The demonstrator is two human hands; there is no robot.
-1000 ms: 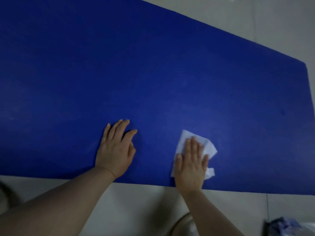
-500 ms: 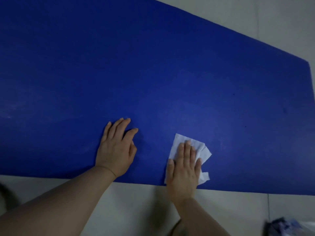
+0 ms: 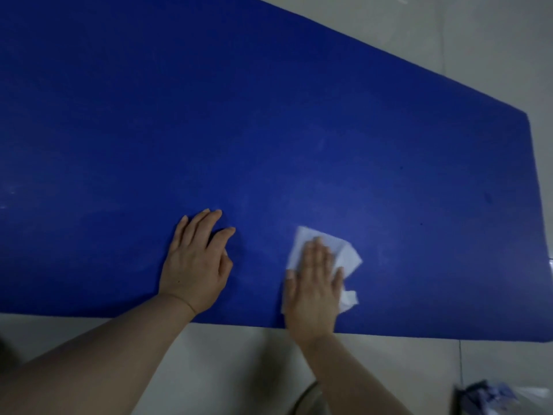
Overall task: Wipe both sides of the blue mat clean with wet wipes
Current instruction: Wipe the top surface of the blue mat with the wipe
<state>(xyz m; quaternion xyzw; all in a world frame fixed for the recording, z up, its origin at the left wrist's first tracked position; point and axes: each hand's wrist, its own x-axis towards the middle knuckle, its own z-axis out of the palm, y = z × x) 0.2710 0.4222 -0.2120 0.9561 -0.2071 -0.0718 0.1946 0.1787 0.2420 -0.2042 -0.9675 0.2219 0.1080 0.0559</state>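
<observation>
- Two hands down on the blue mat, both near its near edge; right hand lies flat with straight fingers, pressing the wet wipe against the mat – not curled round it, just palm-down pressure.
- Left hand also flat and relaxed, fingers spread, holding nothing; it rests on the mat just left of the wipe hand, bracing the mat.
- Change: over the last second the right hand and wipe have slid leftward along the mat's near edge, closer to the left hand; the gap between the hands is narrower than a second ago.
- Wipe shape changed too – it was spread wider beyond the fingertips a second ago, now more bunched, with crumpled white corners sticking out on the side of the hand away from the left hand and a smaller flap showing nearer the mat's near edge.
- Left hand has not shifted on the mat; same spot, same spread.
- Meaning: a wiping stroke is under way on the upward face, working the strip by the near edge. Judging by this, the task is at an early or middle stage – the mat lies flat on the pale floor, one side up, and the other side cannot be reached until it is flipped.
- Faint pale smears show on the mat toward its far-left part; cannot tell whether dirt or wet streaks.
- Off the mat's near right corner, a dark blurred package on the floor; too blurred to tell what it is.
</observation>
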